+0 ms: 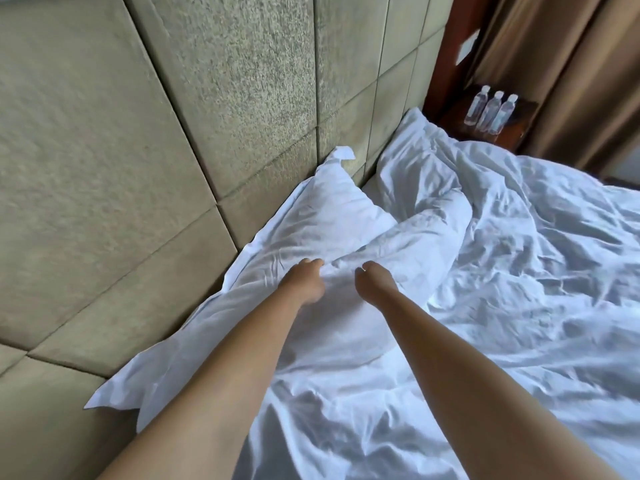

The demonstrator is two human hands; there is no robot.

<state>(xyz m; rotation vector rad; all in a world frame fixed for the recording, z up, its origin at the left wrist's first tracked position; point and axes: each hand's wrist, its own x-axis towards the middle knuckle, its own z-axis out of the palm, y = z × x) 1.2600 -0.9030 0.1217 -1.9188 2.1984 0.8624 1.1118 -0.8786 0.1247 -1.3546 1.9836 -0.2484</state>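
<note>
1. The headboard [138, 150], made of padded beige panels, fills the upper left of the frame.
2. The duvet [519, 271] is white and heavily creased. It covers the right and lower part of the frame, and its bunched upper edge lies at centre, over the lower side of a pillow.
3. A brown curtain [571, 81] hangs at the upper right.
4. The near pillow [329, 209] is white and lies against the headboard, left of centre. A second pillow [415, 157] lies beyond it, toward the upper right.
5. A dark wooden nightstand [521, 114] stands at the upper right, between the headboard and the curtain.
6. The left hand [304, 282] is at centre with its fingers curled tight, gripping a fold of the duvet edge.
7. The right hand [375, 284] is just beside it and also curled, holding the same edge.
8. Three clear bottles [490, 110] stand upright in a row on the nightstand.
</note>
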